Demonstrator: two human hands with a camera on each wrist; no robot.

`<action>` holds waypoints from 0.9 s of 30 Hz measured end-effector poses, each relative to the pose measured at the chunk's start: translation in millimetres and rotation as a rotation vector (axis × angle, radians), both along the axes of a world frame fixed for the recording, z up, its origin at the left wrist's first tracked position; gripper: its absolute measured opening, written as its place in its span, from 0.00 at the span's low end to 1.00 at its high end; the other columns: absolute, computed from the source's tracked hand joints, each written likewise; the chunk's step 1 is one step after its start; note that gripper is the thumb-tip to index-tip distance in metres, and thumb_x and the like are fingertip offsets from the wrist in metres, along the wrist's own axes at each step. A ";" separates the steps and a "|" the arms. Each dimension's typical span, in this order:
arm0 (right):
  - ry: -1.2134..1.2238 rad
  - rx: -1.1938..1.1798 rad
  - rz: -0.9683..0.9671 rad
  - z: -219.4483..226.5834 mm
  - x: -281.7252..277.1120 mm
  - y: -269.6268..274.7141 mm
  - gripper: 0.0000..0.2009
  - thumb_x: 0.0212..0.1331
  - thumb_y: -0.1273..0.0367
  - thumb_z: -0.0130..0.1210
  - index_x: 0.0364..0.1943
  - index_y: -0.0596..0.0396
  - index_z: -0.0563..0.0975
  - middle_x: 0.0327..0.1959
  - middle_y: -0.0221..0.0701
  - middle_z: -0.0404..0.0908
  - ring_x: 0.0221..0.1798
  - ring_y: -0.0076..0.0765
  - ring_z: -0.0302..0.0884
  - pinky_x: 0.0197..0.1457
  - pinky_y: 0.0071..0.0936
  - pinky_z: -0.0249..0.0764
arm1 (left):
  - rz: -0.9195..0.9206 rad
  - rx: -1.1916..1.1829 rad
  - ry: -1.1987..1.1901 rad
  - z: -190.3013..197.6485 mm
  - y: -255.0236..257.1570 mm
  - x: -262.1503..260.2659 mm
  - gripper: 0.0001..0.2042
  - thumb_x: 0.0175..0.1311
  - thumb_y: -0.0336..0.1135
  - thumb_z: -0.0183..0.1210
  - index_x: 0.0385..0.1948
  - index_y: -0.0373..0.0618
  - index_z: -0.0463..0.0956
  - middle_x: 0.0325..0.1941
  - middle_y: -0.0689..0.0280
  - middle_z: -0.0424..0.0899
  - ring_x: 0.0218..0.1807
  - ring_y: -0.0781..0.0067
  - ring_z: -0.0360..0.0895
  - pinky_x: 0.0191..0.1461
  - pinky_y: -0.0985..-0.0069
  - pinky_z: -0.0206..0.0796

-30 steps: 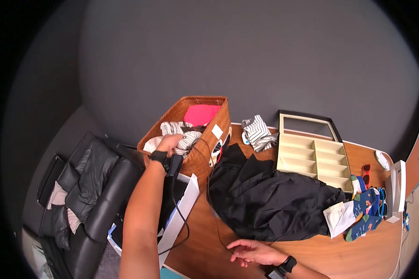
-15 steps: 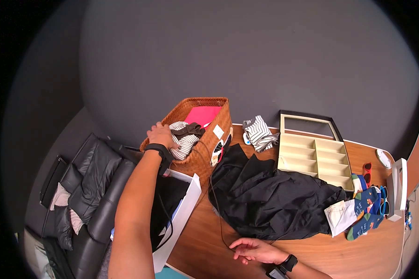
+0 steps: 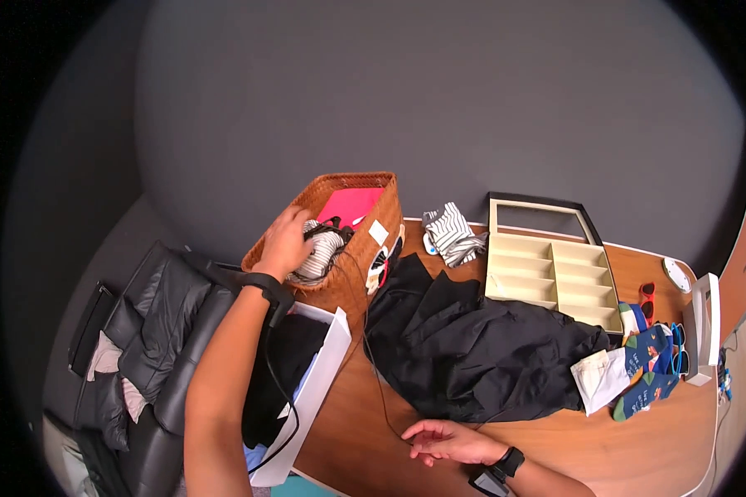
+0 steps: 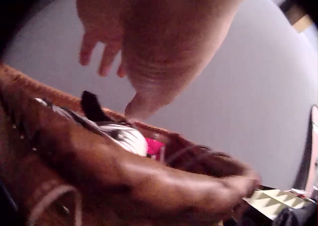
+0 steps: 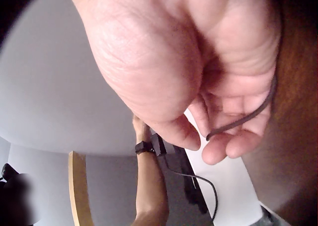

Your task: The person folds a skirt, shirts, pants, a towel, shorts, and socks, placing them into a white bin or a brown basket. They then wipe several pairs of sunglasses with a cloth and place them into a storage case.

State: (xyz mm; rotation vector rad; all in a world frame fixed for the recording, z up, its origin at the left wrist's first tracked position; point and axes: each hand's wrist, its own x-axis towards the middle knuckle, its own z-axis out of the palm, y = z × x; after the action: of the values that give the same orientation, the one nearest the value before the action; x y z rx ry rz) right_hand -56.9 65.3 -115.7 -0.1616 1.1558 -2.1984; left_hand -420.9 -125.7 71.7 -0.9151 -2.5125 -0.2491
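My left hand (image 3: 287, 242) reaches over the near left end of the woven basket (image 3: 358, 286), its fingers above a grey-and-white striped cloth (image 3: 321, 253). In the left wrist view, the left hand (image 4: 149, 52) has its fingers apart, with the thumb tip by the striped cloth (image 4: 126, 138); whether they touch I cannot tell. A pink item (image 3: 352, 204) lies deeper in the basket. Low over the table's front, my right hand (image 3: 456, 441) has loosely curled fingers. A thin dark cable (image 5: 248, 118) runs across those fingers and between them in the right wrist view.
A white box (image 3: 311, 396) with dark clothing stands below the basket. Black fabric (image 3: 489, 364) covers the middle of the table (image 3: 555, 451). Behind it are a compartment case (image 3: 547, 277) and a striped bundle (image 3: 453, 234); socks (image 3: 645, 393) and red sunglasses (image 3: 647, 302) lie right.
My left hand has moved from the striped cloth to the basket's left side, then slightly up. The striped cloth now sits more bunched in the basket. The right hand has barely moved.
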 end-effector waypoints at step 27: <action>0.084 -0.322 -0.201 5.2 -0.2 9.0 0.28 0.63 0.78 0.52 0.68 0.51 0.60 0.50 0.37 0.74 0.46 0.30 0.75 0.53 0.28 0.73 | -0.428 0.259 -1.002 53.3 52.4 51.3 0.06 0.60 0.29 0.58 0.38 0.42 0.78 0.27 0.70 0.81 0.23 0.83 0.73 0.23 0.82 0.64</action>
State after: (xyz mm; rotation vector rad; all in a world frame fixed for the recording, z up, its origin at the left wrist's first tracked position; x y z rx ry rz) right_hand -57.1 74.4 -110.6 -0.2862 0.8855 -2.5703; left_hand -369.6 -73.3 125.0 -1.4530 -2.9427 -1.4400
